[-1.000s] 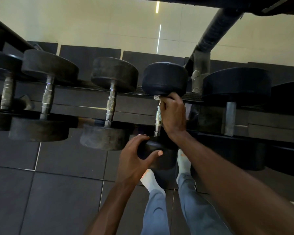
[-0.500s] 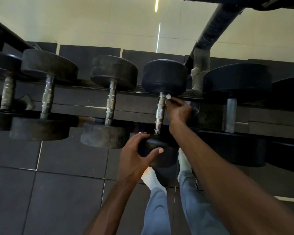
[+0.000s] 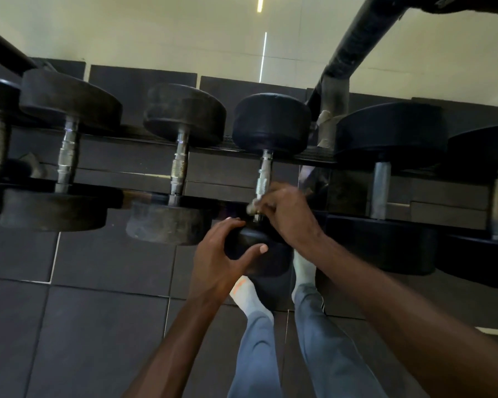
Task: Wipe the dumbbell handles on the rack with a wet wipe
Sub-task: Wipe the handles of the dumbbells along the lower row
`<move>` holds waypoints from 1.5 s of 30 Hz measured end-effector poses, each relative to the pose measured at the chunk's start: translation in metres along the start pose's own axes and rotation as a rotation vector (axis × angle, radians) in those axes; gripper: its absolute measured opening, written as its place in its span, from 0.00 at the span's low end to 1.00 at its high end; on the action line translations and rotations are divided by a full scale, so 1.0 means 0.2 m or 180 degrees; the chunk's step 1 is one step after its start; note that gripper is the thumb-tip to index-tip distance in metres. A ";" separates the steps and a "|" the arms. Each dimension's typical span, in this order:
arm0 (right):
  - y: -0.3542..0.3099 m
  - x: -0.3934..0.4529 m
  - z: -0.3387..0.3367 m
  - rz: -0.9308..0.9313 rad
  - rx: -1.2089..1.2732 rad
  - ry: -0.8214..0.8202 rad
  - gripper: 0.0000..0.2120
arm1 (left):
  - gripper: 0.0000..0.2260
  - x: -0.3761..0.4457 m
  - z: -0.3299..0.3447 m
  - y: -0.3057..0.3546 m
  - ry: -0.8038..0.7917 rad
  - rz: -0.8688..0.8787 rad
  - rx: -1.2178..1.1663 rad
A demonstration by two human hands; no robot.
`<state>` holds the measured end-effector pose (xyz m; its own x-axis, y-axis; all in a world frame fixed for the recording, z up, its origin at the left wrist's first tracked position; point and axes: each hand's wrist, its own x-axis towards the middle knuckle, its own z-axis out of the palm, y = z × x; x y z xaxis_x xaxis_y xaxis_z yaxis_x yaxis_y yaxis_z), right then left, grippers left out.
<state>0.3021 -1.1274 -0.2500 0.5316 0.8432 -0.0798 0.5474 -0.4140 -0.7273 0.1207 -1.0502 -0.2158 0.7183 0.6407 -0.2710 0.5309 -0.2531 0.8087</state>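
Right hand (image 3: 285,209) slid down handle (image 3: 263,179), wipe (image 3: 252,207) pinched at its lower end

Along the rack (image 3: 213,156), open gaps separate neighbouring dumbbell handles, wide enough between the middle dumbbell (image 3: 179,173) and the gripped dumbbell (image 3: 263,179). Toward the right end, an upright post (image 3: 332,122) and large heads (image 3: 391,130) crowd close.

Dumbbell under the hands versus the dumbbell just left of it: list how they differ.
The held dumbbell has smooth black heads; the left neighbour has dusty, scuffed ones. The right hand with the wipe and the left hand grip the first; the neighbour is untouched. Both have metal handles and lie across the rack.
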 end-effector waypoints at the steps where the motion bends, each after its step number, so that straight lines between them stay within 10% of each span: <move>1: 0.02 -0.02 0.00 -0.0065 -0.0042 -0.0309 0.09 | 0.25 0.00 0.00 0.00 -0.0010 0.0018 0.0010; 11: -0.03 0.04 0.02 -0.0527 -0.0637 -0.0739 0.07 | 0.26 0.01 -0.01 0.02 -0.0095 -0.0007 0.0047; 16: 0.07 0.11 -0.04 0.1814 0.1149 0.1099 0.07 | 0.27 0.01 -0.01 0.00 -0.0030 -0.0024 -0.0049; 20: 0.11 0.33 -0.07 0.3200 0.3717 0.1356 0.10 | 0.29 0.01 0.00 -0.01 -0.0044 -0.0074 -0.0105; 36: 0.19 0.41 -0.01 0.3141 0.4183 -0.0394 0.15 | 0.28 0.02 0.00 -0.02 -0.0033 -0.0066 -0.0066; 45: 0.19 0.32 -0.01 0.3011 0.4619 0.0828 0.11 | 0.30 0.02 -0.01 -0.01 -0.0125 -0.0129 -0.0006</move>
<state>0.3590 -1.0894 -0.2815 0.4584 0.3820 -0.8024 -0.8773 0.0501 -0.4774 0.1223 -1.0458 -0.2172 0.7134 0.6215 -0.3237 0.5590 -0.2262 0.7977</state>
